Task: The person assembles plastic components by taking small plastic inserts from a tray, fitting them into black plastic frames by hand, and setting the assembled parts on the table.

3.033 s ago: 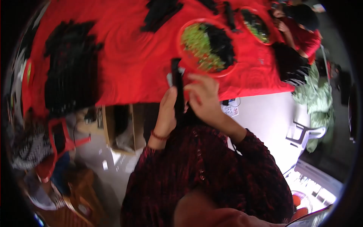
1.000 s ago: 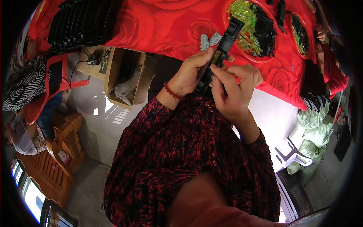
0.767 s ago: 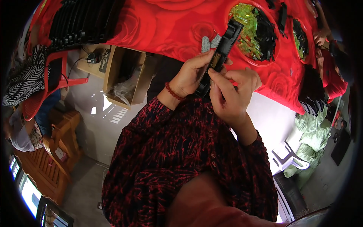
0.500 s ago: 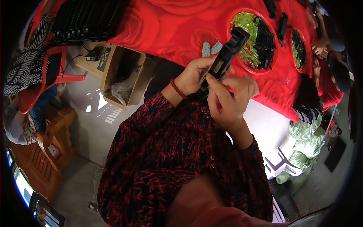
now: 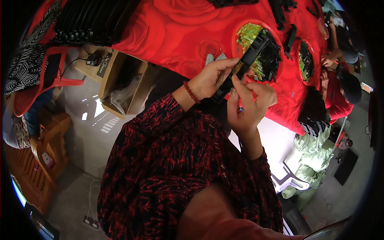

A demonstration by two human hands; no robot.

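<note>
My left hand [image 5: 210,80], with a red bead bracelet at its wrist, grips a long narrow black plastic part [image 5: 250,55]. The part is tilted, its upper end over a red bowl [image 5: 234,45]. A narrow yellowish strip [image 5: 237,69] shows in its recess, partly covered by fingers. My right hand [image 5: 254,102] has its index fingertip against the part beside that strip. The right thumb is apart from the index finger, and the other fingers are curled. Yellow-green clear pieces [image 5: 249,33] and small black pieces [image 5: 272,60] fill the bowl.
A red rose-patterned cloth [image 5: 172,40] covers the table. Black parts stand in a row [image 5: 86,24] at far left. A second bowl [image 5: 316,60] is at right, near a co-worker in red [image 5: 338,90]. Below the table edge stands an open cardboard box [image 5: 134,94].
The view has shifted, so the table items sit further left. My right thumb has come into view, apart from the index finger. The left hand still holds the black part.
</note>
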